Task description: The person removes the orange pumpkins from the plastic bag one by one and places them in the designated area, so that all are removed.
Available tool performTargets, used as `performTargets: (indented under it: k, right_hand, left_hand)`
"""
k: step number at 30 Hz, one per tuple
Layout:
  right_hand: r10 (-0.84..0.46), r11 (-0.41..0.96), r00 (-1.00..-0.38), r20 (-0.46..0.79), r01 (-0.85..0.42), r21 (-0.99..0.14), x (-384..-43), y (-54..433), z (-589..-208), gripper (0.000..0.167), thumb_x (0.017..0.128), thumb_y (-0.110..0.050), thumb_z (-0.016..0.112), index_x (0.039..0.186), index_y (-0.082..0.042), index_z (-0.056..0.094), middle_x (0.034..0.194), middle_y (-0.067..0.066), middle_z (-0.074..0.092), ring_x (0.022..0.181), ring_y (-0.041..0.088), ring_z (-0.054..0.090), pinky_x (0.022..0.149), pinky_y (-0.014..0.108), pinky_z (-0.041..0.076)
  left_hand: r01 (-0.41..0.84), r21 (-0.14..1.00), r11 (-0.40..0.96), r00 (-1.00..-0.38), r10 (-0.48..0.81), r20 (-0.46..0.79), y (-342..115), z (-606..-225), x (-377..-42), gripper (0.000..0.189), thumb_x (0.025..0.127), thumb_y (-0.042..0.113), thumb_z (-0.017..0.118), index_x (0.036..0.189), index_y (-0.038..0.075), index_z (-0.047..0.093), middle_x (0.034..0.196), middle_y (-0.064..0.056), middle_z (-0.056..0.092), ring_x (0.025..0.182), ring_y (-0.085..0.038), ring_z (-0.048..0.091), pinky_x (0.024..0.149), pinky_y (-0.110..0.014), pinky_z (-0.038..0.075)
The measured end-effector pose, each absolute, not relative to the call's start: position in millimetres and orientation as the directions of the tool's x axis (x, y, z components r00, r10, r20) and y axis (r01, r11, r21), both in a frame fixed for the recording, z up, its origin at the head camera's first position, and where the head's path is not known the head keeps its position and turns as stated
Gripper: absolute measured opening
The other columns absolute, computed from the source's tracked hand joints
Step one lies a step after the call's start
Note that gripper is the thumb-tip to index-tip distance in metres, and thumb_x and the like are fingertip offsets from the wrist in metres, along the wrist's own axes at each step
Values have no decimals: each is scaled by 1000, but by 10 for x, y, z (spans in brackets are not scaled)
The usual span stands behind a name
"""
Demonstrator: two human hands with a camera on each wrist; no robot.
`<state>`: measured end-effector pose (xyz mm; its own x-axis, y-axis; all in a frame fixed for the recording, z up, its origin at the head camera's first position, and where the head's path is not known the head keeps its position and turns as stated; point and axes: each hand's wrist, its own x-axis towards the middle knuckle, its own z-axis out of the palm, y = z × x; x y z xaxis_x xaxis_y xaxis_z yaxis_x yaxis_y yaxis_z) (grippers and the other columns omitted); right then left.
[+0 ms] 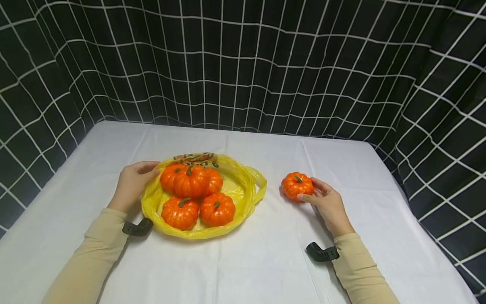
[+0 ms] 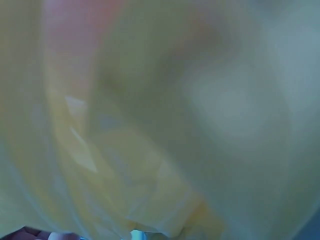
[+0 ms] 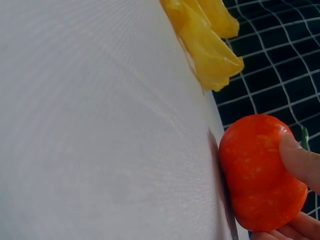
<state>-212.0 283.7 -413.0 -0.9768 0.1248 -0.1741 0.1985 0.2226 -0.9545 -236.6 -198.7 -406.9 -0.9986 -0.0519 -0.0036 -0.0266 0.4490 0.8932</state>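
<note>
A yellow plastic bag [image 1: 243, 202] lies with its mouth spread wide on the table, left of the middle. Several small orange pumpkins with green stems sit inside, one pumpkin [image 1: 191, 181] on top of others at the back. My left hand [image 1: 133, 183] holds the bag's left rim, its fingertips partly hidden by the plastic. Blurred yellow plastic [image 2: 130, 165] fills the left wrist view. To the right of the bag, my right hand [image 1: 328, 204] grips a single pumpkin [image 1: 295, 186] from its right side, thumb in front. The same pumpkin [image 3: 260, 170] appears low over the cloth in the right wrist view.
White cloth [image 1: 258, 261] covers the table. A bag handle loop [image 1: 261, 185] sticks out toward the right. Black curtains [image 1: 243, 63] with a white grid stand behind and on both sides. Each wrist wears a dark camera mount, such as the right mount [image 1: 322, 253].
</note>
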Motion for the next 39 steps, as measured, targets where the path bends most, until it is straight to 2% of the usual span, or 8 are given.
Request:
performTargets:
  k: [3,10,17,25,39]
  right_hand:
    - [121,221,-975,-185,208,-953,-2121,2834,-4129,80,88,-3,71,155,0,27,165,15,23,151,26,27,108,13,39]
    - [116,199,-977,-180,201,-959,-2132,2841,-4141,80,88,0,69,154,2,26,164,16,23,151,28,28,100,6,42]
    - [109,189,-976,-189,207,-960,-2138,2849,-4141,81,87,0,69,155,1,25,165,16,22,151,27,28,104,10,40]
    - [105,207,-976,-190,208,-956,-2147,2866,-4155,82,87,0,70,155,0,25,165,16,22,150,28,29,101,7,41]
    - [84,245,-980,-183,198,-949,-2132,2882,-4122,85,88,-6,72,157,-2,22,165,13,23,152,25,24,120,27,28]
  left_hand:
    - [-26,894,448,-999,-52,-3,-1988,-4064,-2361,42,100,22,58,135,0,58,139,-24,58,135,-37,49,112,-49,44]
    - [-28,890,455,-999,-55,-4,-1975,-4047,-2360,42,100,21,57,135,-1,58,139,-24,58,135,-38,49,112,-49,44]
    - [-32,887,461,-999,-53,-8,-1970,-4045,-2359,41,100,20,56,135,-1,58,139,-24,58,134,-37,50,112,-48,45]
    - [-46,890,453,-998,-59,-22,-1966,-4043,-2355,41,100,21,56,136,0,57,140,-23,58,135,-37,49,112,-49,44]
    - [-36,889,457,-998,-56,-12,-1981,-4055,-2369,41,100,21,57,135,0,58,139,-24,58,135,-37,50,112,-48,45]
